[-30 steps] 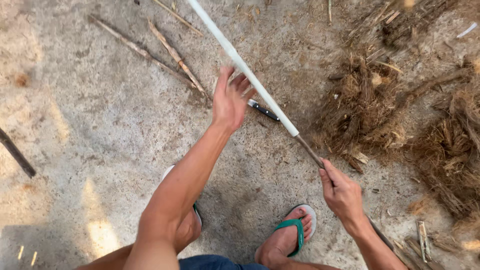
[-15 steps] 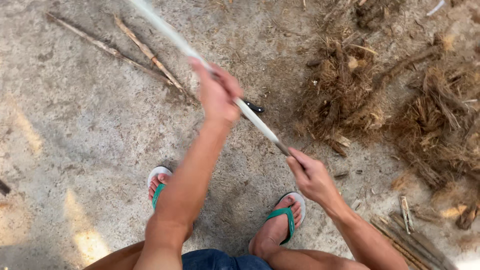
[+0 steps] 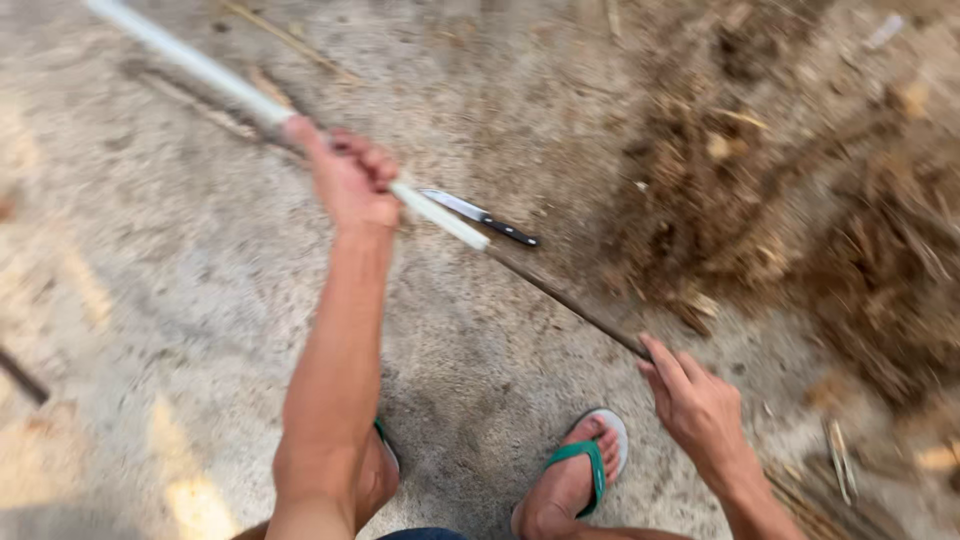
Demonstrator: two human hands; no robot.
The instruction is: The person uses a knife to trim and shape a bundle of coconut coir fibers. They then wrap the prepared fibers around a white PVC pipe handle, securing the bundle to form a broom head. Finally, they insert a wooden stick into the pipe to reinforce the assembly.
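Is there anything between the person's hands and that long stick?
No, nothing visible is in the way. The left hand is wrapped around the white part of the long stick, and the right hand grips its dark lower end. A knife lies on the ground behind the stick, not between.

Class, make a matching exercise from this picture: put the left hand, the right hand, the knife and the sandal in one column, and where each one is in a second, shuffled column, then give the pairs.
Things:
1. left hand
2. right hand
3. knife
4. green-strapped sandal

Places:
A. lying on the concrete ground beyond the stick
B. on a foot at the bottom of the view
C. closed around the white, peeled stretch of the long stick
D. at the dark, unpeeled near end of the stick

Pairs: 1-C, 2-D, 3-A, 4-B
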